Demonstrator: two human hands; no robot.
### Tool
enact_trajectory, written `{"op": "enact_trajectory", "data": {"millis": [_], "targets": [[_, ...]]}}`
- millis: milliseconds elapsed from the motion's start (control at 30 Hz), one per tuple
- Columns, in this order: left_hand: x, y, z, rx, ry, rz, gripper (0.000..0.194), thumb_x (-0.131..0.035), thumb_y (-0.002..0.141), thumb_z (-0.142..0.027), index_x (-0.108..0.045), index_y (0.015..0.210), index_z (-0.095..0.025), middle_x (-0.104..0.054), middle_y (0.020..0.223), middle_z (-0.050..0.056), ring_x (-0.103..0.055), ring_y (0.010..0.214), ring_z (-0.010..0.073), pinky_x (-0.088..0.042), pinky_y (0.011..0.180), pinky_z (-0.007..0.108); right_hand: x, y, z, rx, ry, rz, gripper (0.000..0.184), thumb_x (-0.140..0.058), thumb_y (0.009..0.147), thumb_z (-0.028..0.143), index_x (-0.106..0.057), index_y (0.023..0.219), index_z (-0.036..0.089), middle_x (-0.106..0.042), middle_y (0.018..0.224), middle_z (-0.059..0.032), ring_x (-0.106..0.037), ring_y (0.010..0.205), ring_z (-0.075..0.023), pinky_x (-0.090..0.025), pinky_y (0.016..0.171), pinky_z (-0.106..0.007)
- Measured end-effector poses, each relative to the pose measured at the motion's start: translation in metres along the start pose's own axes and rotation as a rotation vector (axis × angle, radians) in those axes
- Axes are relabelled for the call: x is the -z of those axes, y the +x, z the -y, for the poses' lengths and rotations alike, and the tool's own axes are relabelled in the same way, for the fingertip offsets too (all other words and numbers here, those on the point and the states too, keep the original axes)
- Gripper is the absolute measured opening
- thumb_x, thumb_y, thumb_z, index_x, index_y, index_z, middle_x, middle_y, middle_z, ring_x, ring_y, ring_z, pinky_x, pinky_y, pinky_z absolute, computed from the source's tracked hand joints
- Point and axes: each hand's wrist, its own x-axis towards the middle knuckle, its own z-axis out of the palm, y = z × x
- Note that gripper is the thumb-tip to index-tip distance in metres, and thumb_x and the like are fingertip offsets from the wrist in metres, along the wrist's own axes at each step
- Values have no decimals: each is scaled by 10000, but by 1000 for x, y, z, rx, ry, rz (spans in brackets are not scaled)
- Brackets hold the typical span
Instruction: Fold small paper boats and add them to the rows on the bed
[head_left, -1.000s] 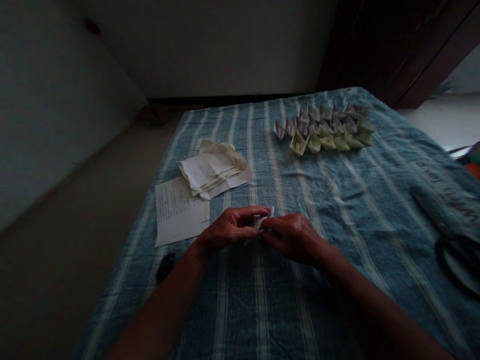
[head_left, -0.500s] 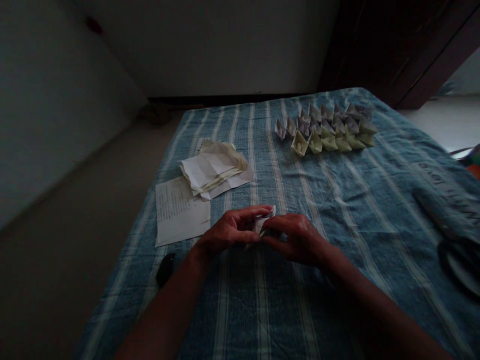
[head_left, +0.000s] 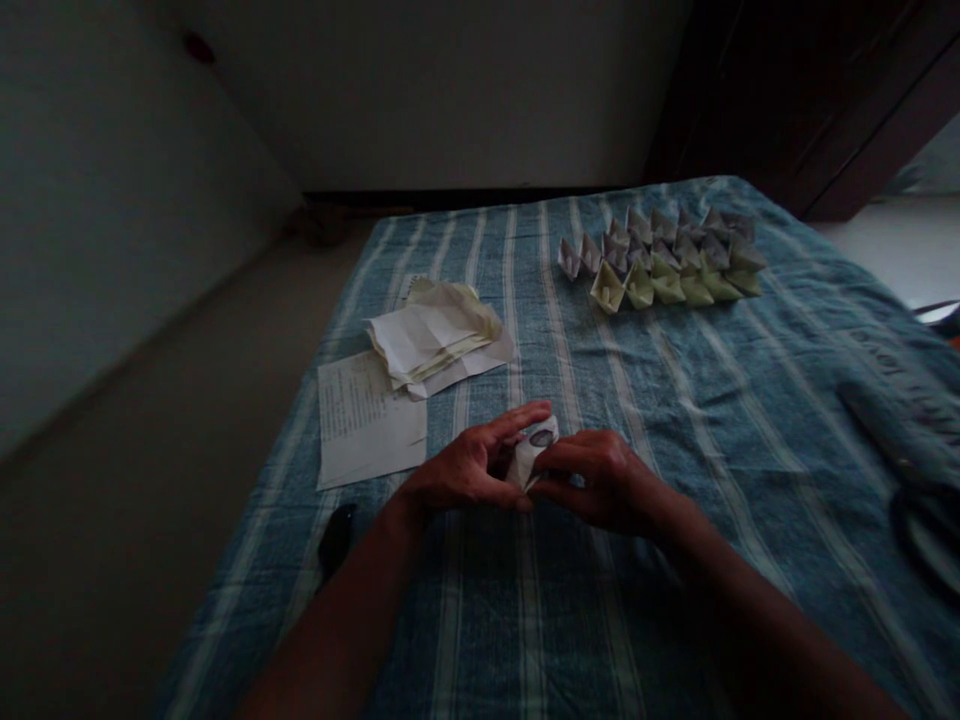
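A small folded piece of white paper [head_left: 527, 458] with a dark printed mark is between my two hands, above the striped blue cloth. My left hand [head_left: 480, 462] holds its left side, thumb below and fingers curved over the top. From the right, my right hand [head_left: 592, 470] pinches the paper between thumb and fingers. Parts of the paper are hidden behind the fingers. Beyond my hands, to the right, several folded paper boats [head_left: 660, 262] stand in close rows, the nearest row yellowish and the others whitish or grey.
A loose stack of creased paper sheets [head_left: 435, 335] lies left of centre, beside a printed sheet [head_left: 367, 420]. A small black object [head_left: 337, 538] rests near my left forearm. Black-handled scissors [head_left: 919, 510] lie at the right. The striped cloth [head_left: 480, 640] covers the table.
My left fingers have lifted and opened a little, and more of the folded paper shows, including its printed mark. The whole view has shifted slightly.
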Motion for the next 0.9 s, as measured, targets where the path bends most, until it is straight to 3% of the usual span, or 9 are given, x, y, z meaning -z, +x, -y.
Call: {"op": "enact_trajectory", "data": {"millis": [67, 133, 300, 567, 900], "targets": [[1, 0, 0, -18, 70, 9, 923, -867, 503, -101, -527, 1332, -325, -322, 1548, 41, -376, 1363, 315, -360, 1093, 436, 2, 1, 2, 14, 56, 14, 185, -563, 910, 280, -625, 779, 166, -606, 641, -2, -533, 574, -102, -368, 551, -227], [1, 0, -1, -15, 105, 47, 929, -875, 498, -128, -523, 1339, -309, -360, 1529, 54, -350, 1378, 324, -316, 1121, 461, 4, 1, 3, 20, 97, 33, 180, -565, 912, 277, -635, 790, 164, -606, 640, -1, -541, 586, -102, -382, 567, -229], [2, -1, -2, -18, 182, 84, 922, -880, 523, -207, -502, 1363, -241, -492, 1431, 118, -411, 1336, 348, -306, 1112, 519, 5, 0, 5, -5, 134, 75, 174, -584, 903, 281, -660, 813, 154, -624, 663, -13, -549, 598, -103, -388, 573, -235], [4, -2, -2, -64, 329, 34, 851, -884, 525, -282, -563, 1311, -231, -519, 1404, 126, -445, 1310, 348, -342, 1094, 510, 8, 1, 5, -49, 142, 125, 202, -582, 899, 294, -654, 776, 151, -603, 633, 0, -513, 553, -85, -371, 554, -231], [3, -2, -1, -83, 250, -3, 797, -884, 525, -232, -600, 1269, -244, -498, 1427, 113, -419, 1332, 341, -298, 1120, 518, 9, 1, 6, -70, 147, 91, 170, -595, 877, 279, -639, 776, 150, -606, 623, -3, -537, 555, -95, -397, 559, -230]]}}
